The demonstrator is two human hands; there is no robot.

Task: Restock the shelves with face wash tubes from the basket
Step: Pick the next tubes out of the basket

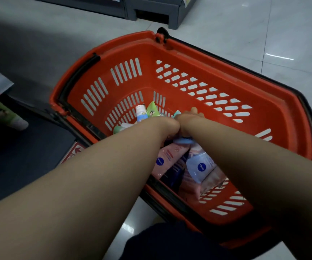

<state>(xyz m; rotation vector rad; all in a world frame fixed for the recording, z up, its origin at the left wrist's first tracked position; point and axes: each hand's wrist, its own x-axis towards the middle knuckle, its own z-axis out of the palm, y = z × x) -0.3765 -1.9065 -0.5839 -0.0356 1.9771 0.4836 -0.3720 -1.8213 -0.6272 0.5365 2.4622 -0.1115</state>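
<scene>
Left hand [168, 126] and right hand [188, 118] meet inside the basket [275, 102], tubes [201, 167] beneath and beyond them; fingers hidden, grip cannot be told.

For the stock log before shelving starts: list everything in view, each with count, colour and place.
basket: one, orange-red, centre of view
pink tube: one, pink, basket's near end
pale blue tube: one, pale blue, right of the pink tube
green tube: one, green, towards the basket's far left
white tube: one, white, left of the green tube
other tubes: several, mixed colours, partly hidden in the basket
capped tube: one, green with white cap, far left, outside the basket
floor: pale tiles, around the basket
left hand: one, inside the basket, fingers hidden
right hand: one, beside the left hand, fingers mostly hidden
</scene>
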